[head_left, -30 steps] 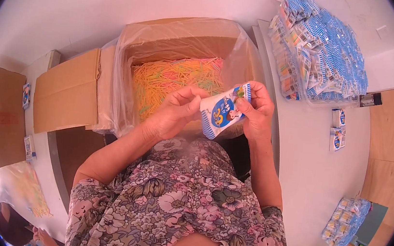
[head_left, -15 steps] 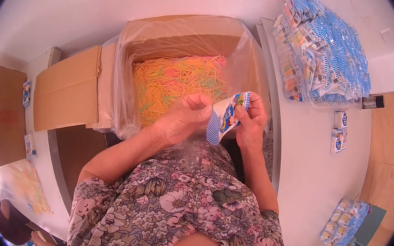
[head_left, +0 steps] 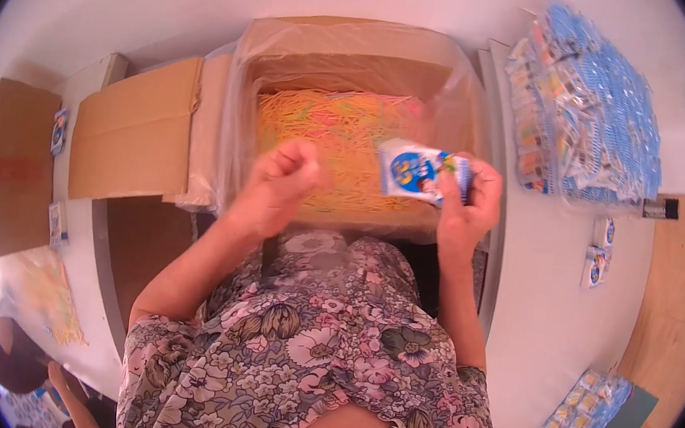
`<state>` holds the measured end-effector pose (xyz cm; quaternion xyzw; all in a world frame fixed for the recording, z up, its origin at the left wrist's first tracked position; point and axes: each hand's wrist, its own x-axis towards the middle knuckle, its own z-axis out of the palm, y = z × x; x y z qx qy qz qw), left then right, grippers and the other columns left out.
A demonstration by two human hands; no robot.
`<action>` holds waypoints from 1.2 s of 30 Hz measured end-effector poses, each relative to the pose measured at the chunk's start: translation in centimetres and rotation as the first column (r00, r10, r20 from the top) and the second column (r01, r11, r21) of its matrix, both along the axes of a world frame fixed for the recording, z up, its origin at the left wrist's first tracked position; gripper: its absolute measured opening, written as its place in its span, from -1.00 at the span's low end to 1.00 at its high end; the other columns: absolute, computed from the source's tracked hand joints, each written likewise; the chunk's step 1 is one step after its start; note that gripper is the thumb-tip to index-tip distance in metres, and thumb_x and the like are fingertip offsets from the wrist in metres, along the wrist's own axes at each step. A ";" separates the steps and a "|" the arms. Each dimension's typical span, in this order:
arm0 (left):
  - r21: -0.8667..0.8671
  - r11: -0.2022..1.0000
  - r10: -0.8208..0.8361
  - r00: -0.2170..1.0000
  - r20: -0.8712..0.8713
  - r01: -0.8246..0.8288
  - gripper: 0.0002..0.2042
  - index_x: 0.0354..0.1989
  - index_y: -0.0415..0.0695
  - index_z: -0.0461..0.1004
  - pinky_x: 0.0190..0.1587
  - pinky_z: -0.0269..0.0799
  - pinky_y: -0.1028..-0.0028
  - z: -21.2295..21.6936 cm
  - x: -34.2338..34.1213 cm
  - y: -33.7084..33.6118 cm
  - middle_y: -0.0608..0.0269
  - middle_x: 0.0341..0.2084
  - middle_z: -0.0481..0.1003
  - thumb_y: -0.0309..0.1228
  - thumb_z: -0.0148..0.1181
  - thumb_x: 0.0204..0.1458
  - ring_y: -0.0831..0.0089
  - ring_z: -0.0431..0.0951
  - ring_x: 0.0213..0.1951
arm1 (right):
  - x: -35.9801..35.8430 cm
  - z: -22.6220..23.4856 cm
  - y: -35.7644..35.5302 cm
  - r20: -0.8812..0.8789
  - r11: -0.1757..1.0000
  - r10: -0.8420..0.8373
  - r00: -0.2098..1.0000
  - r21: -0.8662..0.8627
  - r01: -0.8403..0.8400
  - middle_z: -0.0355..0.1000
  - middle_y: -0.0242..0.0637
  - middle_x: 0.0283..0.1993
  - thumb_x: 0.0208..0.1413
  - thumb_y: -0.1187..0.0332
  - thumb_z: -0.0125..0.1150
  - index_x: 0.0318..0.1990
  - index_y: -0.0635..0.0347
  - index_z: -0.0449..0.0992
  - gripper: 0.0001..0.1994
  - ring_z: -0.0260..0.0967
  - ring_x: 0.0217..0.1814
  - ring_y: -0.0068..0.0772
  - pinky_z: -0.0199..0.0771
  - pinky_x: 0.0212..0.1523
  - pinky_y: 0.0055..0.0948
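My right hand [head_left: 469,203] grips a small blue and white packet [head_left: 415,171] by its right end and holds it flat above the near side of an open cardboard box [head_left: 354,42]. The box has a clear plastic liner and is filled with thin yellow and orange sticks [head_left: 343,134]. My left hand [head_left: 283,182] hovers over the box's near left edge with its fingers curled into a fist, a short way from the packet; I cannot tell if anything is inside the fist.
A large clear bag of blue and white packets [head_left: 590,115] lies on the white table [head_left: 541,321] to the right. Two loose packets [head_left: 598,252] lie near it, and another bag [head_left: 586,411] sits at the lower right. Flattened cardboard [head_left: 136,135] lies left.
The packet has been lifted up over the sticks and turned flat. My left hand has let go of it and moved left, closing into a fist.
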<state>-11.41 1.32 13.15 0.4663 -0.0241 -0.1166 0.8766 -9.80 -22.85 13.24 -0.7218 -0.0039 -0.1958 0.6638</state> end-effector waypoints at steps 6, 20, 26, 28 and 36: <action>0.616 0.748 0.322 0.946 -0.012 -0.247 -0.94 -0.46 -0.17 0.44 -0.37 0.33 0.60 1.9 -7.0 14.6 0.36 -0.57 0.47 -0.51 0.12 0.04 0.63 0.42 -0.50 | 1.8 -0.4 1.0 0.019 0.984 0.130 0.991 0.120 -0.131 0.40 -0.23 -0.17 0.03 0.61 0.15 -0.08 0.35 0.30 -0.72 0.38 -0.19 -0.56 0.44 -0.15 -0.57; 0.782 0.380 -0.057 0.832 0.552 -0.493 -0.53 -0.02 -0.22 0.39 -0.18 0.43 0.43 3.1 1.2 3.2 0.07 -0.27 0.52 -0.44 0.34 -0.18 0.30 0.55 -0.20 | 3.5 2.1 8.1 -0.072 0.808 0.574 0.816 -0.108 -0.579 0.38 -0.27 -0.19 0.04 0.58 0.13 -0.09 0.32 0.31 -0.74 0.34 -0.16 -0.58 0.40 -0.16 -0.58; 0.828 0.508 -0.224 0.891 0.394 -0.239 -0.75 -0.29 -0.25 0.41 -0.28 0.41 0.44 0.3 9.8 2.5 0.17 -0.38 0.51 -0.46 0.29 -0.14 0.41 0.52 -0.32 | 8.4 1.4 8.4 -0.189 0.888 0.458 0.869 0.053 -0.457 0.36 -0.27 -0.11 0.00 0.48 0.23 0.00 0.31 0.27 -0.60 0.34 -0.09 -0.50 0.38 -0.07 -0.47; 0.810 0.581 -0.276 0.918 0.285 -0.077 -0.77 -0.28 -0.25 0.41 -0.32 0.39 0.48 -1.9 10.9 2.9 0.21 -0.44 0.49 -0.48 0.25 -0.12 0.52 0.48 -0.37 | 9.3 -0.9 7.5 -0.200 0.871 0.490 0.849 0.076 -0.485 0.36 -0.25 -0.09 -0.01 0.46 0.24 0.07 0.31 0.22 -0.52 0.33 -0.05 -0.47 0.39 -0.07 -0.47; 0.786 0.600 -0.299 0.953 0.044 0.152 -0.75 -0.23 -0.25 0.42 -0.24 0.41 0.57 -3.8 9.5 1.2 0.28 -0.36 0.49 -0.55 0.25 -0.14 0.59 0.46 -0.31 | 9.0 -3.8 6.9 -0.485 0.859 0.506 0.713 0.203 -0.471 0.40 -0.34 -0.26 0.00 0.33 0.29 -0.17 0.30 0.41 -0.70 0.33 -0.26 -0.62 0.35 -0.28 -0.57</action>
